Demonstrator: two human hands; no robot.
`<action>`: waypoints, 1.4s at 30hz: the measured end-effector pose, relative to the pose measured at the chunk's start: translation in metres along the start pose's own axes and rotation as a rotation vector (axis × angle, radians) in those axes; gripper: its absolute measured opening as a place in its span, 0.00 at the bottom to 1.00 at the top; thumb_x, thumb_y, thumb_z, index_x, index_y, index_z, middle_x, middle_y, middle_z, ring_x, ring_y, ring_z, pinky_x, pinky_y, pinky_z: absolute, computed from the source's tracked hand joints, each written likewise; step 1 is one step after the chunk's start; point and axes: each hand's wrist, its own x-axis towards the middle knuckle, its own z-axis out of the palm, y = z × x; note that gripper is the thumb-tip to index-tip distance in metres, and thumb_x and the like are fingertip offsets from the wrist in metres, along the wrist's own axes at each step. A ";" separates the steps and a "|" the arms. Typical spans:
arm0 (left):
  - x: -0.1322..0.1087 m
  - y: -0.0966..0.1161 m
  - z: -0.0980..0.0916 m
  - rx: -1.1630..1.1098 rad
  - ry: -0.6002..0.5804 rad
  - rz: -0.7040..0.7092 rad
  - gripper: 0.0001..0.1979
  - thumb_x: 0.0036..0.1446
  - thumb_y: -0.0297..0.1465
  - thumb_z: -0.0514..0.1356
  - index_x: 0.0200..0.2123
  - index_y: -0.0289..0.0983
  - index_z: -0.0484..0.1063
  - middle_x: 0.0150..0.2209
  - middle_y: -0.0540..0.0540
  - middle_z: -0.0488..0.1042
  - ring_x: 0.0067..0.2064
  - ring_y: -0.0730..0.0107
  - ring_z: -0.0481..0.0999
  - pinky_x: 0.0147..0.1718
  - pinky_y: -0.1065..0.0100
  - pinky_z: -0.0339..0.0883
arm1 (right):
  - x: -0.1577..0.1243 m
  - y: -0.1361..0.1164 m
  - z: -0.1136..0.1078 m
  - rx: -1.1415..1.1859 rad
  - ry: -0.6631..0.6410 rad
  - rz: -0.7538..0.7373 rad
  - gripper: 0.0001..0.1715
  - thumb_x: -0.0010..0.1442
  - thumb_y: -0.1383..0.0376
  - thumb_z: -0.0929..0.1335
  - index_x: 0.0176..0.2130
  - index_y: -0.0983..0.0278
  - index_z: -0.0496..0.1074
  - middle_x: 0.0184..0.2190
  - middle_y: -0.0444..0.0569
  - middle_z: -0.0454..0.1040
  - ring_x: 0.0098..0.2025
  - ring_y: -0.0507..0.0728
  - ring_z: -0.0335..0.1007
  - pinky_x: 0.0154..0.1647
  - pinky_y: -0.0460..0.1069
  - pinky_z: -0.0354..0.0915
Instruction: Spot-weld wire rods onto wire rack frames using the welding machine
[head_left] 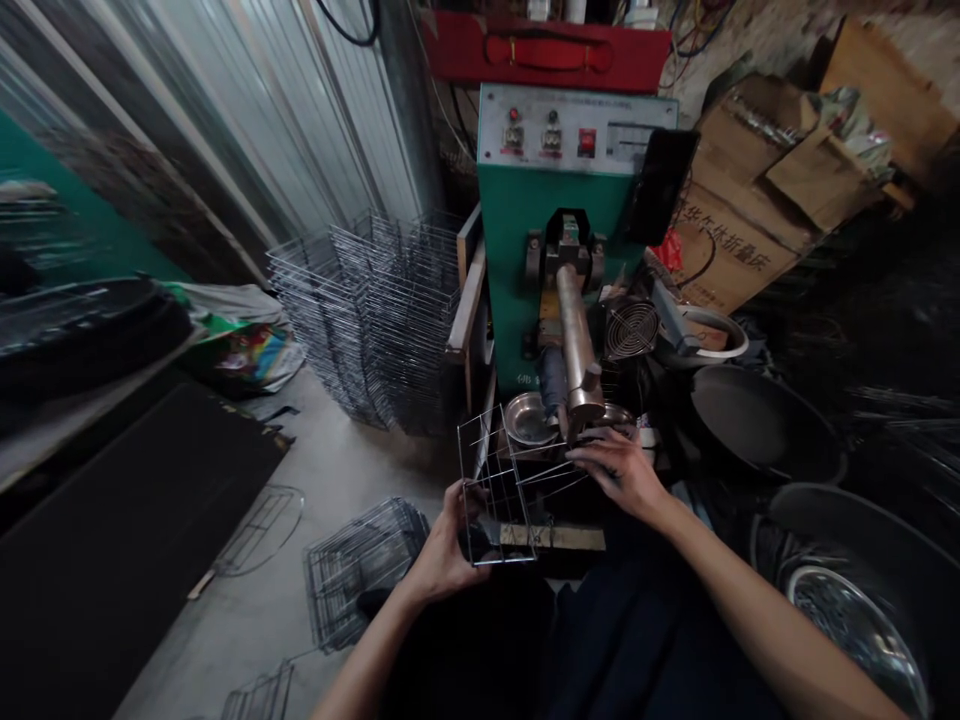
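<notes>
My left hand (453, 545) is closed around the near left side of a small wire basket (513, 500), which has a grid of thin metal rods. Long wires of the basket run right, to beneath the thick metal arm (576, 340) of a green spot welder (514, 250). There my right hand (619, 468) pinches the wire end with its fingertips, just under the arm's tip. What exactly lies between those fingertips is partly hidden. A small round metal dish (529, 418) sits behind the basket, left of the arm.
Tall nested wire baskets (367, 320) stand left of the welder. More wire baskets (364, 565) lie on the floor by my left arm. To the right are a cardboard box (739, 240), a black pan (765, 420) and a dark tub (862, 520). A red case (547, 50) rests atop the welder.
</notes>
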 end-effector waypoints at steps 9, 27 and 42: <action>0.008 0.013 -0.006 0.000 0.010 -0.004 0.45 0.46 0.32 0.70 0.63 0.43 0.49 0.58 0.37 0.69 0.57 0.47 0.77 0.60 0.42 0.71 | -0.005 0.011 0.007 0.072 0.127 0.134 0.10 0.70 0.56 0.71 0.43 0.59 0.79 0.42 0.50 0.83 0.47 0.62 0.78 0.52 0.58 0.68; 0.001 0.000 -0.012 0.131 0.051 0.009 0.48 0.49 0.32 0.70 0.66 0.44 0.45 0.63 0.33 0.66 0.65 0.44 0.72 0.67 0.38 0.64 | -0.005 0.006 -0.003 -0.010 0.092 0.077 0.07 0.71 0.63 0.67 0.44 0.61 0.75 0.46 0.55 0.81 0.51 0.64 0.79 0.54 0.59 0.74; -0.041 0.021 0.013 0.827 0.291 0.579 0.28 0.56 0.21 0.63 0.60 0.40 0.64 0.58 0.33 0.64 0.67 0.39 0.66 0.58 0.37 0.73 | -0.047 0.012 0.023 0.128 0.058 0.098 0.08 0.71 0.65 0.67 0.45 0.60 0.78 0.45 0.53 0.82 0.59 0.63 0.76 0.57 0.56 0.76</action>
